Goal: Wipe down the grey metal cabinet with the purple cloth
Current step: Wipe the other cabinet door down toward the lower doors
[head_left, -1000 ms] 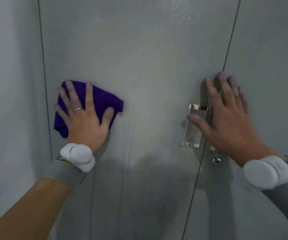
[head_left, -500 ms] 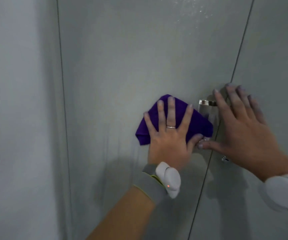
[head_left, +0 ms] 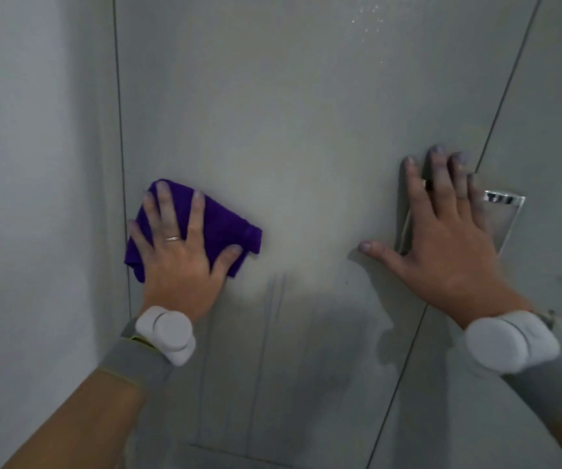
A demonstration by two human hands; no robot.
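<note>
Grey metal cabinet (head_left: 306,130) fills our view: two doors, one recessed shiny handle (head_left: 506,214). Our left hand (head_left: 179,262), fingers spread, presses one folded purple cloth (head_left: 218,221) flat near the left edge; our right hand (head_left: 448,252) lies spread over the handle.

The left hand (head_left: 179,262) presses the purple cloth (head_left: 220,228) flat against the grey cabinet door (head_left: 289,130) near its left edge — fingers spread. The right hand (head_left: 448,252) lies flat over the recessed metal handle (head_left: 504,211).
</note>
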